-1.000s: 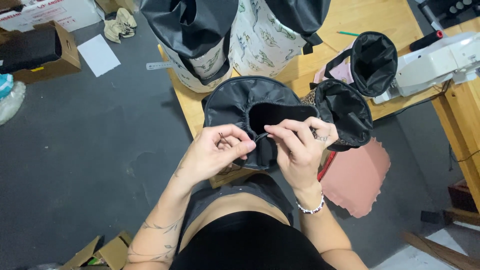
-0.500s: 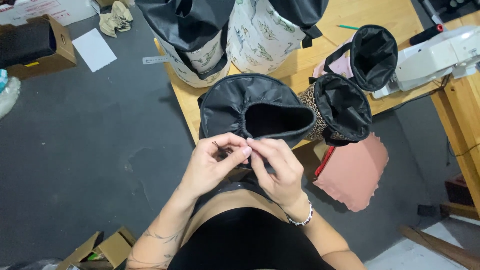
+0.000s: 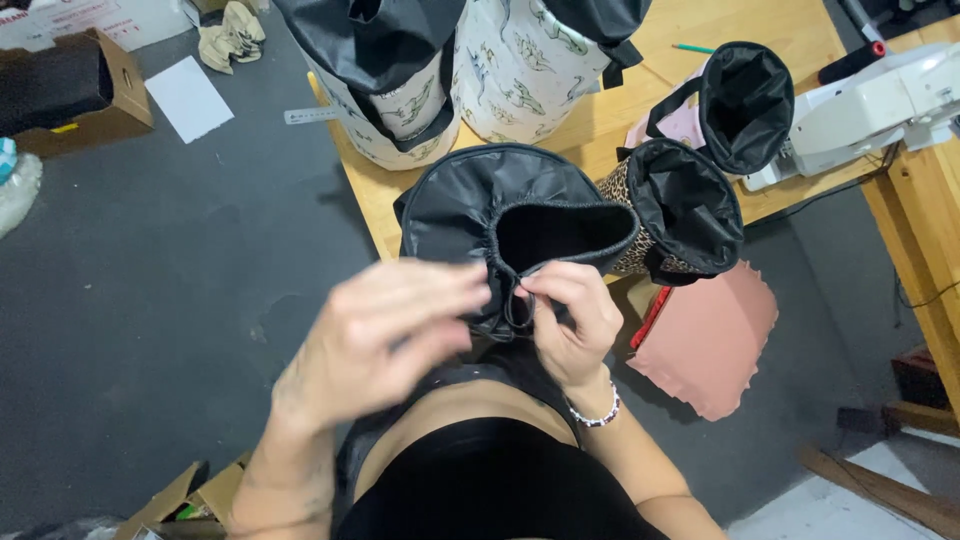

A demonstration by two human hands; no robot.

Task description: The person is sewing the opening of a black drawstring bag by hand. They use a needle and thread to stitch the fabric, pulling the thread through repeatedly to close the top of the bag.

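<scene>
A black drawstring bag (image 3: 480, 205) lies at the near edge of the wooden table (image 3: 620, 110), its gathered mouth facing me. My right hand (image 3: 570, 320) pinches the black cord loop at the bag's rim. My left hand (image 3: 385, 335) is blurred, raised just left of the bag's mouth with fingers spread, holding nothing that I can see. A leopard-print bag with black lining (image 3: 680, 210) leans against the black bag's right side.
Two tall white patterned bags with black tops (image 3: 450, 70) stand behind. A pink bag with black lining (image 3: 740, 100) and a white sewing machine (image 3: 880, 100) are at the right. Pink fabric (image 3: 710, 340) and cardboard boxes (image 3: 70, 95) lie on the dark floor.
My left hand has let go of the cord and pulled back to the left, opening. The right hand keeps its pinch on the loop. The view has shifted slightly.
</scene>
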